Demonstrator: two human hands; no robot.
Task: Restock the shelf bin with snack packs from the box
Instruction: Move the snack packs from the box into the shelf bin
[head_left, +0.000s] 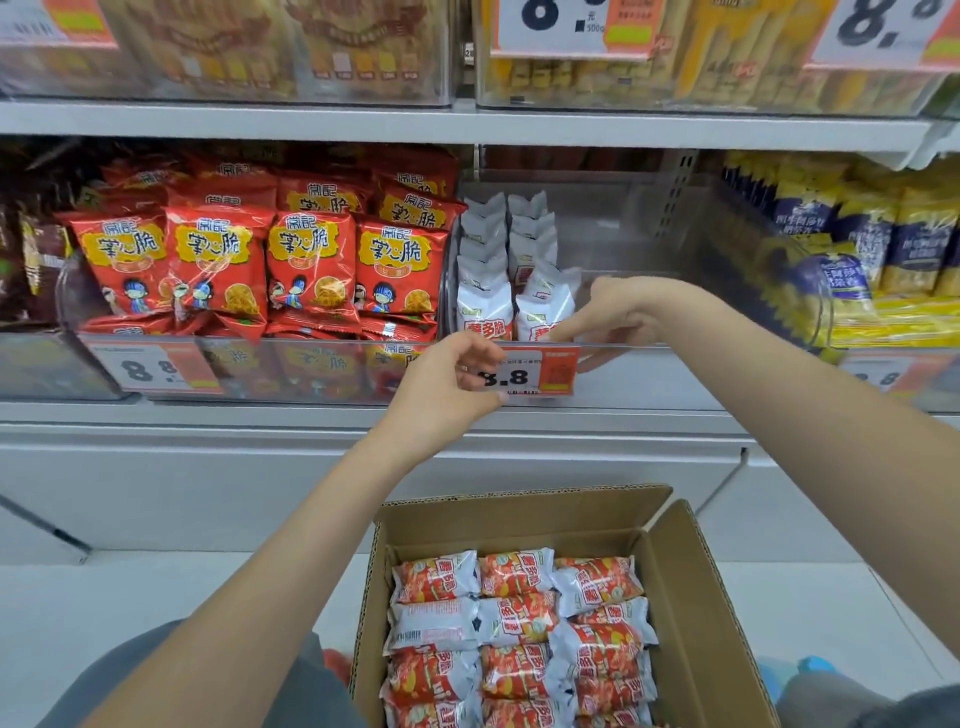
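Two bare hands work at the front lip of the clear plastic shelf bin (623, 345), the landmark for what follows. Left hand (447, 382) curls its thumb and fingers round the left edge of the white-and-orange price card (535, 371) clipped to that lip. Right hand (605, 314) reaches over the lip just right of the card, fingers bent down onto it; whether it grips the card or the lip cannot be told. Neither hand holds a pack.

Inside the bin, two short rows of white snack packs (511, 270) stand upright against its left wall; the rest of the bin to the right shows only bare plastic.

Below the bin and toward the viewer, the open brown cardboard box (696, 613) holds red-and-white snack packs (519, 623) lying flat in three columns, long axes running left to right. These packs lie well apart from both hands, straight down from them. The two hands look about equally near, so either could reach down first.
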